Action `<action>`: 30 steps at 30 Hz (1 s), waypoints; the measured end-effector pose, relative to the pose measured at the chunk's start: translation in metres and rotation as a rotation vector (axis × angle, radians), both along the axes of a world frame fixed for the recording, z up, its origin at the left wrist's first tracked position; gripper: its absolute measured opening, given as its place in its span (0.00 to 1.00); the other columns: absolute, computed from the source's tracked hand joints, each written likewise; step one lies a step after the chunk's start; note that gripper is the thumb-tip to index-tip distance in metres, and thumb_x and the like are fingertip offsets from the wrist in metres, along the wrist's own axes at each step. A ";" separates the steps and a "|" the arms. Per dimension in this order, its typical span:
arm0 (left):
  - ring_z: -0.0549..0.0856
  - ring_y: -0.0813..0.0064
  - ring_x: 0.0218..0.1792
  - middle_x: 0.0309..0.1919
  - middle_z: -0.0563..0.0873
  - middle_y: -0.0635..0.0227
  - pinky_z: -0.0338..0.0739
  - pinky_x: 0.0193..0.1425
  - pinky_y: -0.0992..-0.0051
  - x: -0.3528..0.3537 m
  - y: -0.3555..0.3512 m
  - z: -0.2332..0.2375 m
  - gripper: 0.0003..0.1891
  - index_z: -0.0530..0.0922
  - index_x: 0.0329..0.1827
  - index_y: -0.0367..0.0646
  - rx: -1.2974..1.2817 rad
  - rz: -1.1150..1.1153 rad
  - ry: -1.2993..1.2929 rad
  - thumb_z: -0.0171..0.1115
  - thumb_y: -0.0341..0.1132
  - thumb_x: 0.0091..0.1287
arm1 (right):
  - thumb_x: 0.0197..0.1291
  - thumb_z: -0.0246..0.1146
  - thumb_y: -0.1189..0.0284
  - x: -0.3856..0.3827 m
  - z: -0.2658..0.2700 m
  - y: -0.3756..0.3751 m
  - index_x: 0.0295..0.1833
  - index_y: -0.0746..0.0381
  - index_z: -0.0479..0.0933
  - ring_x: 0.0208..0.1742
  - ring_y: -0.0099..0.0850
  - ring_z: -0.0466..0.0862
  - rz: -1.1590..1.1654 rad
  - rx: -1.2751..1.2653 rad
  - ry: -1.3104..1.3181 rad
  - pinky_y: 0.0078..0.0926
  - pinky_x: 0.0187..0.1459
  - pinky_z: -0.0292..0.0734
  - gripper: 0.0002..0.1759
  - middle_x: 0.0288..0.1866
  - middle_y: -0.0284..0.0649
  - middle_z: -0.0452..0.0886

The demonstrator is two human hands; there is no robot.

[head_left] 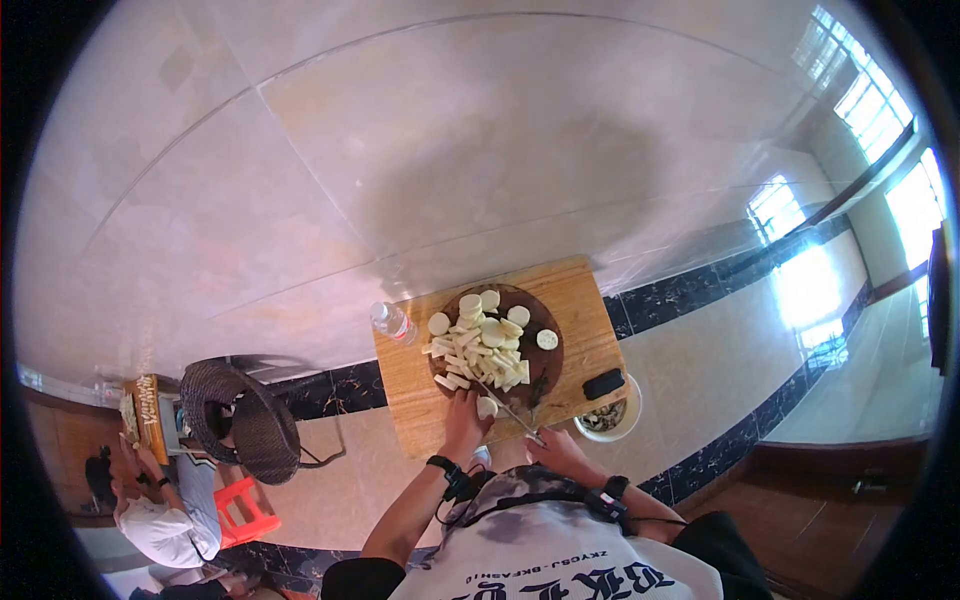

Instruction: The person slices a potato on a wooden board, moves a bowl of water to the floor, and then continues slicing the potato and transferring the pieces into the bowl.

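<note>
In my right hand, closed around the handle, is a knife whose blade slants up and left over the front of a round dark cutting board. My left hand rests at the board's front edge, fingers curled against a pale vegetable piece beside the blade. Just beyond the hands, white vegetable sticks lie heaped. Several thick round slices sit among and behind them. One separate round lies near the board's right side. Dark scraps are on the board's right front.
The wooden table stands against a tiled wall. A plastic bottle is at its left; a black phone-like object at its right. A white bucket holds scraps below. Further left are a woven chair, a red stool and another person.
</note>
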State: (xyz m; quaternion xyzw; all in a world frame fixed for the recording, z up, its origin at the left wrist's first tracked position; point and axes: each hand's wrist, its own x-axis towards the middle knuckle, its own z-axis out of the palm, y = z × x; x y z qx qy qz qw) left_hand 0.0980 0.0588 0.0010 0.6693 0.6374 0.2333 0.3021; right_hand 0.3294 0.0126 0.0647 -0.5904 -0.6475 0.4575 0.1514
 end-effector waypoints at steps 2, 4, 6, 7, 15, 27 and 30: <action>0.78 0.44 0.57 0.53 0.79 0.47 0.76 0.61 0.53 -0.002 0.004 0.000 0.30 0.77 0.58 0.36 0.108 -0.068 0.002 0.74 0.32 0.49 | 0.71 0.63 0.55 0.001 -0.001 0.000 0.37 0.69 0.81 0.35 0.56 0.87 0.010 0.001 -0.009 0.51 0.39 0.80 0.24 0.30 0.56 0.85; 0.77 0.43 0.58 0.53 0.79 0.47 0.76 0.63 0.53 -0.005 0.008 -0.002 0.30 0.78 0.59 0.35 0.121 -0.095 0.014 0.73 0.31 0.49 | 0.71 0.63 0.55 0.000 -0.003 0.000 0.37 0.69 0.81 0.35 0.58 0.87 0.022 0.012 -0.016 0.52 0.39 0.80 0.24 0.30 0.57 0.85; 0.77 0.44 0.59 0.53 0.79 0.47 0.76 0.64 0.54 -0.006 0.009 -0.002 0.31 0.78 0.59 0.35 0.115 -0.114 0.036 0.73 0.31 0.48 | 0.71 0.62 0.55 0.000 -0.002 0.000 0.37 0.69 0.80 0.35 0.59 0.87 0.030 0.035 -0.025 0.53 0.39 0.80 0.25 0.31 0.58 0.85; 0.77 0.44 0.59 0.53 0.79 0.48 0.75 0.65 0.54 -0.006 0.009 -0.001 0.31 0.79 0.59 0.35 0.101 -0.121 0.052 0.73 0.31 0.48 | 0.72 0.62 0.54 0.000 -0.001 0.001 0.37 0.69 0.80 0.36 0.60 0.86 0.030 0.059 0.001 0.54 0.39 0.80 0.25 0.31 0.58 0.85; 0.76 0.47 0.61 0.57 0.80 0.49 0.75 0.67 0.56 0.004 -0.008 0.009 0.22 0.80 0.56 0.33 0.244 -0.218 0.164 0.65 0.29 0.55 | 0.72 0.60 0.56 -0.002 -0.006 -0.001 0.38 0.70 0.79 0.38 0.64 0.85 0.050 0.007 -0.034 0.57 0.42 0.79 0.24 0.31 0.62 0.84; 0.81 0.51 0.57 0.52 0.82 0.52 0.78 0.64 0.60 0.007 -0.012 -0.006 0.17 0.82 0.51 0.32 0.301 -0.214 0.207 0.59 0.30 0.60 | 0.73 0.58 0.55 -0.001 -0.005 0.001 0.42 0.69 0.77 0.38 0.68 0.84 0.106 -0.046 -0.119 0.62 0.43 0.78 0.23 0.33 0.65 0.83; 0.81 0.52 0.58 0.52 0.83 0.52 0.79 0.63 0.61 0.006 -0.012 -0.003 0.17 0.82 0.51 0.32 0.245 -0.226 0.208 0.59 0.29 0.60 | 0.73 0.57 0.54 0.000 -0.009 0.000 0.43 0.69 0.77 0.39 0.68 0.84 0.108 -0.074 -0.119 0.62 0.44 0.78 0.24 0.33 0.65 0.84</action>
